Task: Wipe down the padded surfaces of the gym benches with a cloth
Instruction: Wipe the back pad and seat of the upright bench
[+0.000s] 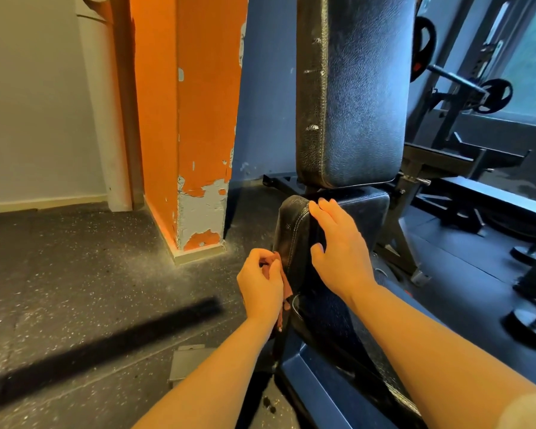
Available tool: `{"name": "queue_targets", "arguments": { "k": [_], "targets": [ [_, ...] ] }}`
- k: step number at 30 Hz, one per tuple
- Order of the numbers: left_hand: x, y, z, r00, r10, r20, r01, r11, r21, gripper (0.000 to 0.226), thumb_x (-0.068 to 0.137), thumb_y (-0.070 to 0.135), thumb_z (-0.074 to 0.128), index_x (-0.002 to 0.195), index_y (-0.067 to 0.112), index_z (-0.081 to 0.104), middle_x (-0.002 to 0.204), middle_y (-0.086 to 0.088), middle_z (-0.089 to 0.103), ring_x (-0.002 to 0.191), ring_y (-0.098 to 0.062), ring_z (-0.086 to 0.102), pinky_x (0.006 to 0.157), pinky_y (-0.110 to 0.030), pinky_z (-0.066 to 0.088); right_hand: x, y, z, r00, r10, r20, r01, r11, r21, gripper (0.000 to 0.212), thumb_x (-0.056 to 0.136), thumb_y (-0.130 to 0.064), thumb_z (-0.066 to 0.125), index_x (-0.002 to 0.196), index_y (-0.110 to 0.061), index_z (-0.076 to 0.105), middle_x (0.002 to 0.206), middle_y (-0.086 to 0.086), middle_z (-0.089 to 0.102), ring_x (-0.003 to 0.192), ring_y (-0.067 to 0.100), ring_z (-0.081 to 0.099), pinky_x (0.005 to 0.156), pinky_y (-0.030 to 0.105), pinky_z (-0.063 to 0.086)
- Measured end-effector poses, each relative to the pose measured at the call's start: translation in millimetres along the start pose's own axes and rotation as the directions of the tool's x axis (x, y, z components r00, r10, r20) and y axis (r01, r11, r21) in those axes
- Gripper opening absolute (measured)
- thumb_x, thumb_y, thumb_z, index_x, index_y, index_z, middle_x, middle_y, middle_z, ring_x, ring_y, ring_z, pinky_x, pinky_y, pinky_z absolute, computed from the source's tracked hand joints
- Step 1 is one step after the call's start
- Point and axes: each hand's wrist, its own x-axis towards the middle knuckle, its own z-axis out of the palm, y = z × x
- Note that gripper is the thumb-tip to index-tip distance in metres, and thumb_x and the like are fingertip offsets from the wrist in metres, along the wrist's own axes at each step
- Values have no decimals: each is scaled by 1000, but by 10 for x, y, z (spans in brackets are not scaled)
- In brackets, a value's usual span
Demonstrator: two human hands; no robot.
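Floor (75, 274): we see dark speckled rubber underfoot, with pale dust gathered at the base of the pillar and a blurred dark bar lying across the lower left.
Pillar (192, 119): we find an orange column just left of the bench, its paint flaked away to grey near the bottom corner.
Back pad (353, 88): we look at a tall black padded rest standing nearly upright, scuffed white along its left seam.
Rack (464, 97): behind and to the right we make out a dark frame carrying a bar with weight plates.
Seat pad (294, 230): we see the black seat cushion directly below the back pad, its stitched left edge facing us.
Floor plate (186, 363): a grey flat piece lies on the floor beside the bench frame, partly hidden by our left forearm.
Right hand (338, 249): we rest it flat on top of the seat pad, fingers straight and spread, holding nothing.
Left hand (260, 286): we curl our fingers around the cloth and press it against the seat pad's left side.
Cloth (283, 292): a reddish-brown rag, mostly hidden in our left hand, with a strip hanging down along the pad's edge.
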Motion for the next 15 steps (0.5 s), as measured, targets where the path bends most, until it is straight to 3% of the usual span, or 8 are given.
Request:
{"name": "queue_targets", "arguments": {
  "k": [3, 6, 9, 12, 15],
  "targets": [
    [-68, -18, 6, 994, 107, 38, -108, 994, 19, 19, 91, 5, 60, 86, 24, 60, 87, 6, 65, 83, -3, 62, 74, -13, 49, 8, 13, -2, 1000, -8, -5, 8, 1000, -3, 68, 89, -1, 58, 149, -21, 33, 157, -3, 28, 147, 15, 15, 118, 34, 19],
    [-25, -40, -3, 999, 37, 2, -37, 999, 16, 24, 91, 6, 60, 82, 28, 59, 86, 6, 65, 83, -4, 62, 75, -19, 51, 5, 6, 11, 1000, -5, -8, 5, 1000, -8, 68, 89, -1, 57, 149, -21, 33, 157, -3, 28, 147, 15, 16, 117, 32, 17],
    [-117, -44, -14, 996, 70, 48, -70, 998, 2, 24, 90, 4, 60, 84, 27, 60, 86, 6, 65, 82, -6, 63, 73, -17, 51, -11, 2, 14, 1000, 4, -17, -4, 1000, 7, 68, 90, -2, 58, 149, -22, 33, 157, -3, 27, 147, 14, 15, 116, 29, 16],
    [-63, 4, 3, 999, -50, -18, 49, 998, -27, 23, 90, 4, 60, 81, 24, 60, 82, 10, 64, 80, -2, 62, 76, -26, 53, 5, 18, 13, 1000, -11, -13, 11, 1000, -1, 68, 89, -1, 58, 149, -22, 33, 157, -2, 27, 147, 14, 15, 113, 24, 11],
    [-83, 21, 32, 991, -127, -45, 122, 988, -97, 19, 90, 2, 58, 80, 17, 62, 76, 11, 62, 68, 3, 60, 69, -23, 51, 3, 30, 24, 1000, -10, -18, 10, 1000, 9, 68, 89, 0, 58, 149, -21, 34, 157, -2, 28, 147, 14, 16, 113, 23, 11]
  ]
}}
